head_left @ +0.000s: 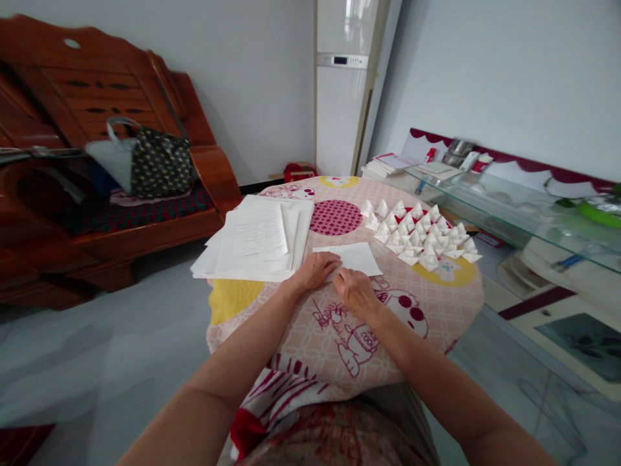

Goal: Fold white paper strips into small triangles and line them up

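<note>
A small sheet of white paper [361,257] lies on the patterned tablecloth in front of me. My left hand [319,269] is at the near left part of the sheet, its fingers closed on the edge. Close beside it, my right hand [356,291] has its fingers bent and pressed together on the near edge. The fingers hide the part of the paper between the hands. To the right stand several rows of folded white paper pieces [417,233] with pointed tops. On the left lies a stack of white paper [252,236], its top sheet covered with writing.
The round table has a pink tablecloth [310,343] with cartoon prints. Beyond its right edge stands a glass-topped cabinet [524,220] with books [388,164] and metal containers [458,153]. A wooden bench [213,175] holding bags [162,162] is on the left.
</note>
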Action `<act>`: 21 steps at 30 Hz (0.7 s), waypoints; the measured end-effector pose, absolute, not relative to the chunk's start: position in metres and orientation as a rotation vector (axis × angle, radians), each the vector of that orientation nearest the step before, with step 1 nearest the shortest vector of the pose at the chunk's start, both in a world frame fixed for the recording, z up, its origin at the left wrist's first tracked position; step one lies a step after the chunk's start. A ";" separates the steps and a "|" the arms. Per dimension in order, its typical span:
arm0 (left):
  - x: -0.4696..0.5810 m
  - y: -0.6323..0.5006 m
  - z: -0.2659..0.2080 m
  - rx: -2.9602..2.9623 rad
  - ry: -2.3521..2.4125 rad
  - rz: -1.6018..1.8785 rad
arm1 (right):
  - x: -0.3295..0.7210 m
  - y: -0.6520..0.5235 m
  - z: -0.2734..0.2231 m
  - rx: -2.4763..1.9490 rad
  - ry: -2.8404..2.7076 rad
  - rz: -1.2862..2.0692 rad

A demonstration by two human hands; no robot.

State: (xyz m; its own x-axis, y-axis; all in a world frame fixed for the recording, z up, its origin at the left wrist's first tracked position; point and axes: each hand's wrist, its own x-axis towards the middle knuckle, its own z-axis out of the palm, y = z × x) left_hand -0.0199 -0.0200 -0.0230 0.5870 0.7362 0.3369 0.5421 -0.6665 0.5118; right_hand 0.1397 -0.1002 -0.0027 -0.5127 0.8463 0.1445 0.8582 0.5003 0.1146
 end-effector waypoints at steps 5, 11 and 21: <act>-0.027 -0.031 -0.006 2.305 1.018 0.842 | 0.169 -0.091 -0.006 -1.501 -2.381 -0.099; -0.030 -0.042 0.004 2.235 0.795 0.787 | 0.204 -0.073 -0.012 -1.257 -1.942 0.234; -0.029 -0.023 -0.022 2.507 0.734 0.817 | 0.224 -0.062 -0.016 -1.252 -1.689 0.635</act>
